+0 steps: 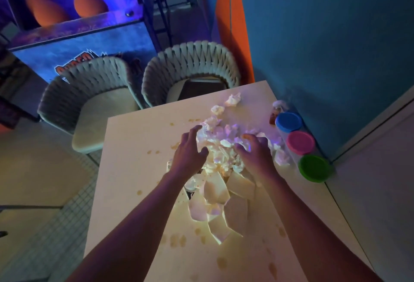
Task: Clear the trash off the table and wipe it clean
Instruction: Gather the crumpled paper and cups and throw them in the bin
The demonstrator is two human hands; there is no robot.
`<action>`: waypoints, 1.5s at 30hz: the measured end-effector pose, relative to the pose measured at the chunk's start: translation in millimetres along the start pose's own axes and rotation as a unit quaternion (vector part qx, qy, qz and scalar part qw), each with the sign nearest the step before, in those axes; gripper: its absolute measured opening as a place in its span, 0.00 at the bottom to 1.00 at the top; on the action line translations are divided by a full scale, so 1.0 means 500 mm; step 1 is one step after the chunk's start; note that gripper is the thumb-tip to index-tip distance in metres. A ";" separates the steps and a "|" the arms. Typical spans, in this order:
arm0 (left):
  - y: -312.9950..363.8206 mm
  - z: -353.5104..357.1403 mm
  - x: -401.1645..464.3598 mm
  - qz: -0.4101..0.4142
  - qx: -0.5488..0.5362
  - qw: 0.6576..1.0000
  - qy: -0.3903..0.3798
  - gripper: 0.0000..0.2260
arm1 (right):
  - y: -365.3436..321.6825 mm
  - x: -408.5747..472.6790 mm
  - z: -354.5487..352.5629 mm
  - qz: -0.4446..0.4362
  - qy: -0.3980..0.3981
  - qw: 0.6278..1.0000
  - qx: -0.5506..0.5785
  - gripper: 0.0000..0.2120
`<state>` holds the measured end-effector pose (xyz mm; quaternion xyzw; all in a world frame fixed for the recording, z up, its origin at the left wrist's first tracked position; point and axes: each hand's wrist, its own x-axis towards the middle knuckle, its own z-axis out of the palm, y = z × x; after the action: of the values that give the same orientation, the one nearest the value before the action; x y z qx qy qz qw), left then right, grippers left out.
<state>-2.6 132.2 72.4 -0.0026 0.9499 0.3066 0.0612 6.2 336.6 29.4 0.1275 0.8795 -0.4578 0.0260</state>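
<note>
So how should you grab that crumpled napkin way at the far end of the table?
Probably pinch the far crumpled napkin by its puffed-up top, coming straight down from above. It sits alone on the table, apart from the big pile, so nothing blocks it, and its raised folds give fingers something to catch. The right hand looks nearer.

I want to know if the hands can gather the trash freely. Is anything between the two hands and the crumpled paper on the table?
Nothing visible blocks them. The left hand and the right hand already lie on the heap of crumpled paper. The three lidded tubs stand aside along the table's right edge.
</note>
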 end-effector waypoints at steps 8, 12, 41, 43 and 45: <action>-0.050 0.057 0.135 0.017 0.067 0.996 -0.062 0.27 | -0.009 0.077 0.061 0.002 -0.056 0.989 -0.138 0.24; -0.080 0.088 0.155 0.007 0.086 0.995 -0.047 0.23 | 0.002 0.093 0.084 0.017 -0.081 0.978 -0.191 0.24; -0.177 -0.003 -0.127 -0.161 -0.193 0.963 0.102 0.11 | -0.019 -0.061 0.010 0.024 0.059 0.997 0.039 0.13; -0.181 0.000 -0.139 -0.177 -0.152 0.969 0.075 0.12 | -0.009 -0.078 0.008 0.033 0.071 0.996 0.050 0.17; -0.185 0.006 -0.142 -0.201 -0.138 0.968 0.056 0.07 | 0.005 -0.091 0.006 0.037 0.065 0.996 0.052 0.22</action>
<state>72.1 56.6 24.6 -0.2192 0.8802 0.4156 0.0669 50.5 326.5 32.9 0.1902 0.8488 -0.4928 -0.0210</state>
